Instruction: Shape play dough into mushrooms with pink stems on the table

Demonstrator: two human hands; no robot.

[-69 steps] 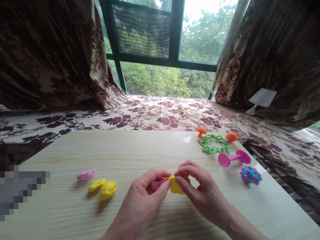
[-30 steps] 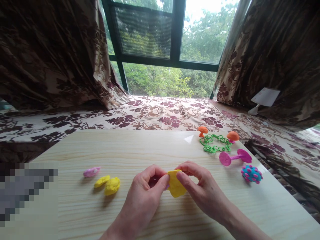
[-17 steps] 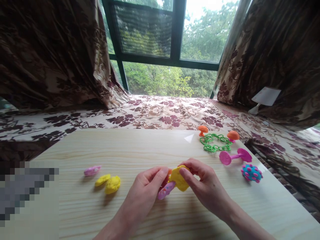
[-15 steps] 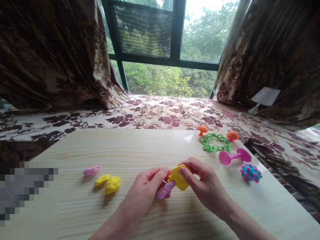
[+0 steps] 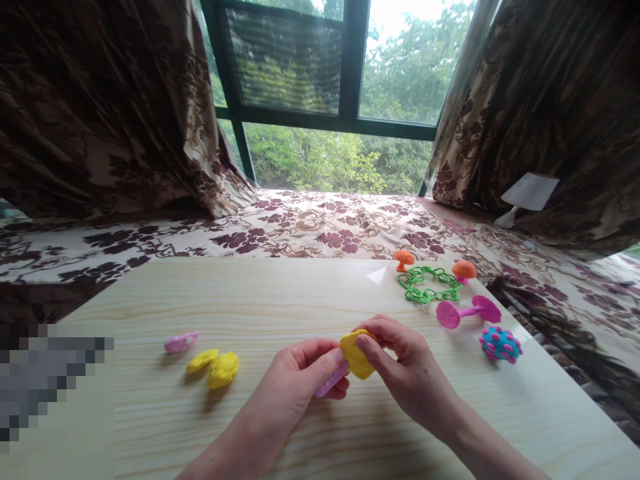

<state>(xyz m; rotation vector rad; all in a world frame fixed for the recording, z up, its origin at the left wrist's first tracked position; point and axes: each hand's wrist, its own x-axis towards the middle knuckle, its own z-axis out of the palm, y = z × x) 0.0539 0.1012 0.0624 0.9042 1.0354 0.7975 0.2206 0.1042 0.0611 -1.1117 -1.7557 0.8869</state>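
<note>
A flattened piece of yellow modelling clay (image 5: 359,358) is pinched between the thumb and fingers of my right hand (image 5: 407,363). My left hand (image 5: 310,373) is closed on a pink speckled clay piece (image 5: 331,383), its thumb lying over the top near the yellow edge. The two pieces meet, or nearly so; the left fingertips hide the exact contact. Left of my hands, two yellow clay lumps (image 5: 223,370) lie side by side on the pale wooden table (image 5: 280,293). Just behind them rests a small pink clay piece (image 5: 181,342).
On the right side of the table are a green ring of linked loops (image 5: 417,295), two orange mushroom shapes (image 5: 465,269), a pink dumbbell shape (image 5: 449,315) and a blue lump with pink dots (image 5: 501,345). A white lamp (image 5: 531,191) stands beyond, by the curtain.
My left thumb has slid forward over the pink piece, covering more of it and reaching the yellow clay's edge. My right hand keeps nearly the same grip.
</note>
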